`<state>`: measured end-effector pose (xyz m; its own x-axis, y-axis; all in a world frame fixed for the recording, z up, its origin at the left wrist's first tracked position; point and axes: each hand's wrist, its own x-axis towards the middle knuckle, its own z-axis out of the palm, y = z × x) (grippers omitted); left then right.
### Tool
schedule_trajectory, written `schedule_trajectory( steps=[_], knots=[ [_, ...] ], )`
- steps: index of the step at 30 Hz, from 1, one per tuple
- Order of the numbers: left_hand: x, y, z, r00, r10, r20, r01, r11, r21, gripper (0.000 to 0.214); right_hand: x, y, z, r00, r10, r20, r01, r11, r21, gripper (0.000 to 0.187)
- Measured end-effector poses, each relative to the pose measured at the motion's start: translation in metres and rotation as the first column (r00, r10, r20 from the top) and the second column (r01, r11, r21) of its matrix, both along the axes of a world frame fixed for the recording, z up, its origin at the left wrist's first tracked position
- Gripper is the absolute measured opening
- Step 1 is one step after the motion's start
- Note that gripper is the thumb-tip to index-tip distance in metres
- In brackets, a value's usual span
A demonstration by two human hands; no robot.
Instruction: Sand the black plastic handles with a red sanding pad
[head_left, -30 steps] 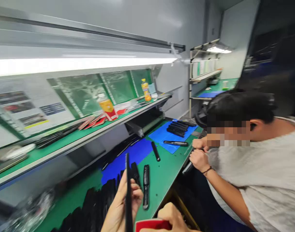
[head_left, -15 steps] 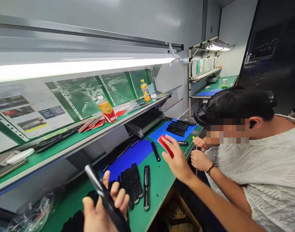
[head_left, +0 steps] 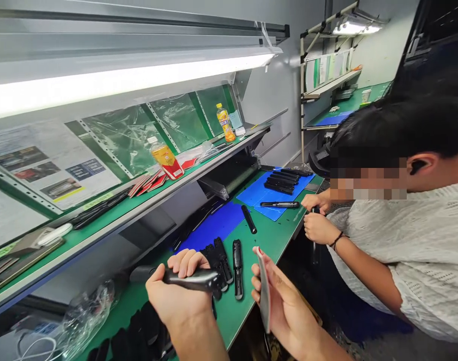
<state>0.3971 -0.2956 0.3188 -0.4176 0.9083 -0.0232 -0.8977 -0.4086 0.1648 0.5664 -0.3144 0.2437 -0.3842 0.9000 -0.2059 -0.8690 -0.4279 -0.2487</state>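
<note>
My left hand point(head_left: 184, 301) is wrapped around a glossy black, elongated plastic casing point(head_left: 197, 281), held nearly level over the bench. My right hand point(head_left: 289, 306) grips a thin flat pad point(head_left: 265, 296), grey on the side facing left, with a bit of red at its top end. The pad stands upright, apart from the casing. Just beyond my left hand, several black casings point(head_left: 219, 258) lie side by side on the green bench. One open casing point(head_left: 237, 271) lies between my hands, farther in, and another black piece point(head_left: 249, 219) is behind it.
A co-worker point(head_left: 413, 240) sits on the right, holding a black part point(head_left: 315, 235). Blue mats point(head_left: 221, 223) cover part of the green bench point(head_left: 225, 326). The shelf point(head_left: 112, 220) overhead carries bottles and red-and-grey pads point(head_left: 148, 184). Crumpled clear plastic point(head_left: 89, 311) lies at left.
My left hand has turned the casing from steeply slanted to nearly level. My right hand has come down and nearer, turning the pad from its red side to its grey side. The view has shifted.
</note>
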Motion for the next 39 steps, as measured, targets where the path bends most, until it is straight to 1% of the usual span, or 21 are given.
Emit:
schedule_trajectory(
  steps=[3,5,7,9,11,12,13,15,16,17,19,20,22,25,27,31,33,34,36,38,39],
  knots=[
    [0.008,0.0,0.004,0.997,0.055,0.049,-0.054,0.998,-0.006,0.036,-0.008,-0.007,0.016,0.998,0.016,-0.064,-0.008,0.992,0.127,0.046],
    [0.015,-0.001,0.009,0.996,0.07,0.049,-0.071,0.997,0.014,0.038,-0.013,-0.001,0.025,0.997,0.042,-0.063,-0.025,0.966,0.258,0.044],
    [0.021,-0.003,0.012,0.995,0.09,0.031,-0.092,0.994,0.053,0.039,-0.016,0.015,0.033,0.998,0.014,0.058,-0.034,0.932,0.36,0.053],
    [0.023,-0.003,0.011,0.995,0.09,0.036,-0.093,0.993,0.079,0.039,-0.015,0.035,0.038,0.975,-0.092,0.2,0.014,0.933,0.36,0.059],
    [0.021,-0.002,0.007,0.997,0.042,0.061,-0.047,0.995,0.09,0.039,-0.012,0.05,0.043,0.946,-0.185,0.267,0.098,0.947,0.306,0.056],
    [0.02,-0.002,0.005,0.997,-0.007,0.074,0.0,0.995,0.095,0.038,-0.011,0.053,0.044,0.946,-0.196,0.259,0.115,0.948,0.298,0.053],
    [0.019,-0.002,0.004,0.995,-0.067,0.08,0.058,0.993,0.102,0.038,-0.011,0.054,0.044,0.952,-0.173,0.251,0.087,0.943,0.32,0.052],
    [0.017,-0.005,0.005,0.984,-0.163,0.067,0.154,0.979,0.131,0.038,-0.012,0.055,0.042,0.968,-0.079,0.24,-0.02,0.922,0.386,0.055],
    [0.016,-0.008,0.008,0.976,-0.208,0.06,0.198,0.971,0.137,0.038,-0.012,0.056,0.039,0.962,-0.063,0.266,-0.04,0.931,0.364,0.058],
    [0.016,-0.012,0.012,0.966,-0.251,0.059,0.242,0.962,0.125,0.037,-0.013,0.058,0.035,0.957,-0.095,0.273,0.006,0.951,0.309,0.054],
    [0.017,-0.019,0.023,0.948,-0.311,0.074,0.308,0.95,0.047,0.037,-0.012,0.061,0.025,0.948,-0.124,0.294,0.061,0.975,0.216,0.049],
    [0.018,-0.021,0.028,0.945,-0.315,0.087,0.317,0.949,0.001,0.037,-0.011,0.061,0.02,0.947,-0.123,0.296,0.068,0.98,0.187,0.047],
    [0.021,-0.023,0.035,0.953,-0.279,0.118,0.288,0.955,-0.067,0.037,-0.008,0.055,0.013,0.956,-0.081,0.283,0.036,0.986,0.161,0.044],
    [0.026,-0.018,0.039,0.962,-0.185,0.201,0.207,0.974,-0.095,0.034,-0.004,0.038,0.01,0.977,0.035,0.212,-0.063,0.99,0.128,0.039],
    [0.028,-0.014,0.039,0.95,-0.15,0.275,0.186,0.976,-0.111,0.032,-0.003,0.028,0.011,0.982,0.102,0.162,-0.117,0.989,0.09,0.039],
    [0.03,-0.01,0.036,0.918,-0.11,0.382,0.166,0.979,-0.118,0.029,0.0,0.015,0.019,0.977,0.167,0.133,-0.175,0.983,0.052,0.043],
    [0.029,-0.011,0.031,0.926,-0.139,0.351,0.183,0.979,-0.095,0.03,0.002,0.007,0.029,0.972,0.201,0.122,-0.21,0.975,0.068,0.047],
    [0.028,-0.011,0.027,0.94,-0.167,0.297,0.197,0.978,-0.074,0.03,0.003,0.003,0.035,0.969,0.223,0.103,-0.233,0.967,0.1,0.049],
    [0.027,-0.013,0.02,0.964,-0.222,0.145,0.226,0.974,-0.012,0.031,0.002,-0.004,0.047,0.953,0.289,0.087,-0.302,0.927,0.224,0.052],
    [0.024,-0.016,0.015,0.97,-0.241,0.02,0.24,0.969,0.062,0.032,-0.003,-0.003,0.051,0.937,0.308,0.164,-0.346,0.876,0.335,0.056],
    [0.022,-0.019,0.014,0.969,-0.247,-0.02,0.248,0.963,0.104,0.032,-0.007,0.001,0.047,0.926,0.282,0.25,-0.356,0.87,0.34,0.057]
  ],
)
